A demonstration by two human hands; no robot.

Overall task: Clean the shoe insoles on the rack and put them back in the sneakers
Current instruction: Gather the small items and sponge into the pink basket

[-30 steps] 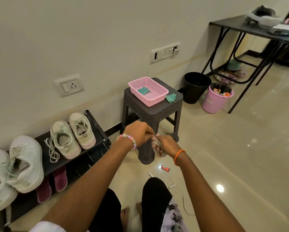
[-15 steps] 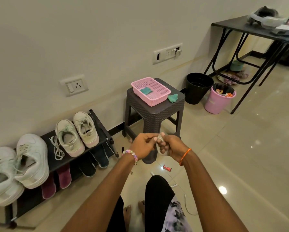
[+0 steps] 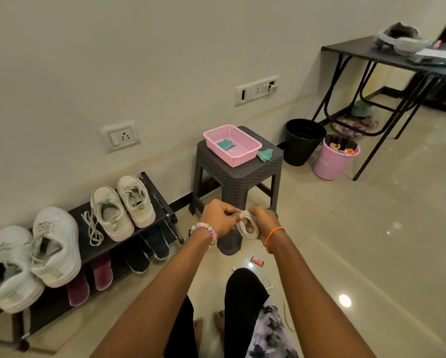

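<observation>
Far left of the frame, bottom: the rack [image 3: 118, 235] is sitting by the wall w/ two big white sneakers [image 3: 33, 257] on top. Next to them, a bit more to the right, two smaller sneakers [image 3: 122, 206] are sitting side by side, laces hanging loose. Dark & pink slippers are lying on the shelf under them.

Middle of the frame: both hands are meeting in front of the dark stool [image 3: 238, 182]. The left hand [image 3: 218, 219] is curling its fingers round one end of a pale insole [image 3: 246, 226]; the right hand [image 3: 264, 222] is gripping the other side. The insole is rolled up into a loop now. A sec ago it was mostly hidden between the hands & looked flatter, so the hands are rolling or squeezing it tighter. The hands are also sitting lower in the frame than before, & the view is tipping down, so more of the rack is showing.

What that means, I think: the insole is getting bent small so it can slip into a shoe, prob. one of the smaller sneakers. It is not in any shoe yet.

Up on the stool: a pink basket [image 3: 245, 157] w/ a green cloth [image 3: 225, 144] inside, & a 2nd green cloth [image 3: 266, 154] just beside it.

Right of the frame: a black bin [image 3: 303, 142], a pink bin [image 3: 333, 161], & a black table [image 3: 371, 51] in the upper right corner.
</observation>
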